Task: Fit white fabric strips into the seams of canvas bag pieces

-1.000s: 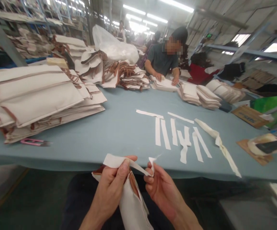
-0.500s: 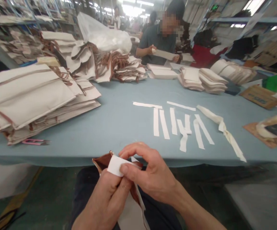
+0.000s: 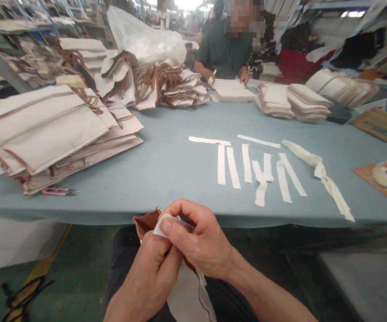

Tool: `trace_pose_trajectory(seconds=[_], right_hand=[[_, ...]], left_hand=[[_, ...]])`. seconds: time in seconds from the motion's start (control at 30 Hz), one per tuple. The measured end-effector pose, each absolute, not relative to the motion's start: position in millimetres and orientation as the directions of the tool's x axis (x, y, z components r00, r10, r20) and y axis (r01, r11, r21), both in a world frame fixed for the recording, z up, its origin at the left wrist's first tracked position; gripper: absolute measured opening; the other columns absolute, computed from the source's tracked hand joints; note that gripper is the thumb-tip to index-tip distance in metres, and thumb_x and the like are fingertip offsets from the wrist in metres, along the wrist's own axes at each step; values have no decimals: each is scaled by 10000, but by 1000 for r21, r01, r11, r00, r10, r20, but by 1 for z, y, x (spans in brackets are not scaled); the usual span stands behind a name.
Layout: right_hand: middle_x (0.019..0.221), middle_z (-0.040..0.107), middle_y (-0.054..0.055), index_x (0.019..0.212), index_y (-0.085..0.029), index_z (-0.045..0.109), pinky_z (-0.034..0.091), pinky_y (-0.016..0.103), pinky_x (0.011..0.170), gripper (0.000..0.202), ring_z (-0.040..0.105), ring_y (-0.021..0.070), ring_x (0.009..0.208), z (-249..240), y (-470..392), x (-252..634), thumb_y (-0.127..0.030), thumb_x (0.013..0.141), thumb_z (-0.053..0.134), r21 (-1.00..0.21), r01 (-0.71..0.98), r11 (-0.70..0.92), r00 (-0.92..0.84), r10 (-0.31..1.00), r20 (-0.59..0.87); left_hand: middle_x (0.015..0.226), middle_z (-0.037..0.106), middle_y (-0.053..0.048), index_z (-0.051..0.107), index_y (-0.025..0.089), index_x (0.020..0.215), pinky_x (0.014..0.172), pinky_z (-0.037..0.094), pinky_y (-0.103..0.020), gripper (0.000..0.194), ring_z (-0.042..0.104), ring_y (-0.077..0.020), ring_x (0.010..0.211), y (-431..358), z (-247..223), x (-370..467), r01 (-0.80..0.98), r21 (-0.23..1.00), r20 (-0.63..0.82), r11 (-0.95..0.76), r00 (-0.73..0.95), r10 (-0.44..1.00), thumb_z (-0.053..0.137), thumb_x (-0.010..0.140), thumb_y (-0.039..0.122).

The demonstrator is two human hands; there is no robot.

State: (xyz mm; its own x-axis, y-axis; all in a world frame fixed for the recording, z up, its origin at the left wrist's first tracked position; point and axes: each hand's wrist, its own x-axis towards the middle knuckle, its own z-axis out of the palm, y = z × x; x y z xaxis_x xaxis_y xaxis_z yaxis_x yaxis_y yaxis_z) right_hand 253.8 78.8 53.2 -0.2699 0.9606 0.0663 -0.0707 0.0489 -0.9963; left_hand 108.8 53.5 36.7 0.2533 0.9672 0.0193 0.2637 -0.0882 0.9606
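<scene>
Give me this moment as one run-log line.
left hand: gripping cream fabric piece | right hand: pinching white strip | table: loose white strips, pink snips beside fabric stack

head camera looks forward-down across the table [image 3: 166, 165].

Remotely, I am observing snips [image 3: 58, 192] lying at left on the table [image 3: 166, 156], a carton [image 3: 379, 126] resting at right, and a plastic bag [image 3: 146, 42] bulging behind.
</scene>
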Motion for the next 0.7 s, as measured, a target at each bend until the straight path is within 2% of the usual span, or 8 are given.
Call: trace_pose_trajectory(seconds=[0.1, 0.17, 0.3, 0.4, 0.5, 0.6, 0.7], right_hand=[[815, 736, 7, 861, -216, 668, 572, 271, 737, 180, 660, 144, 747, 49, 80, 251, -363, 957, 712, -989, -141, 37, -268, 961, 75], [799, 713, 2, 860, -214, 660, 568, 261, 728, 208, 637, 132, 726, 46, 80, 248, -382, 967, 718, -983, -184, 23, -259, 963, 72], [742, 661, -16, 831, -213, 639, 546, 252, 682, 414, 565, 108, 647, 39, 82, 244, -581, 980, 758, -958, -279, -64, -271, 963, 14], [700, 636, -23, 799, -211, 627, 504, 242, 605, 551, 530, 102, 606, 39, 88, 244, -721, 926, 794, -947, -298, -122, -274, 961, -37], [719, 658, -11, 789, -208, 633, 507, 239, 610, 589, 579, 113, 644, 41, 105, 248, -761, 912, 794, -946, -317, -70, -151, 988, -22], [767, 706, 8, 783, -210, 651, 576, 266, 732, 614, 665, 142, 756, 38, 123, 258, -798, 912, 771, -945, -324, 37, -21, 999, 46], [922, 801, 58, 899, -204, 738, 600, 329, 871, 665, 734, 182, 904, 25, 127, 267, -861, 959, 659, -964, -250, 91, -142, 981, 130]], left_hand=[[606, 723, -74, 836, 179, 674, 542, 432, -289, 457, 597, -200, 565, 52, 35, 107, 268, 963, -44, -30, 265, 963, 655, 1014, 425], [543, 679, -62, 789, 180, 608, 511, 382, -278, 500, 555, -179, 516, 51, 34, 105, 285, 958, -56, -20, 256, 965, 659, 1009, 447], [557, 708, -78, 750, 187, 559, 534, 415, -286, 556, 608, -193, 516, 52, 37, 103, 319, 948, -71, -18, 266, 961, 660, 1014, 494], [541, 694, -76, 734, 197, 544, 534, 423, -293, 629, 594, -196, 510, 54, 40, 104, 304, 953, -103, 11, 285, 953, 664, 1031, 588], [571, 724, -81, 732, 200, 558, 536, 436, -287, 720, 605, -196, 526, 54, 39, 103, 248, 968, -112, 25, 342, 933, 583, 1078, 675], [638, 787, -88, 865, 185, 753, 577, 505, -288, 694, 691, -232, 595, 51, 37, 96, 158, 977, -183, 141, 291, 939, 618, 1042, 765], [683, 823, -91, 931, 170, 1122, 649, 589, -300, 703, 781, -290, 712, 45, 35, 87, 14, 951, -309, 308, 84, 947, 761, 919, 822]])
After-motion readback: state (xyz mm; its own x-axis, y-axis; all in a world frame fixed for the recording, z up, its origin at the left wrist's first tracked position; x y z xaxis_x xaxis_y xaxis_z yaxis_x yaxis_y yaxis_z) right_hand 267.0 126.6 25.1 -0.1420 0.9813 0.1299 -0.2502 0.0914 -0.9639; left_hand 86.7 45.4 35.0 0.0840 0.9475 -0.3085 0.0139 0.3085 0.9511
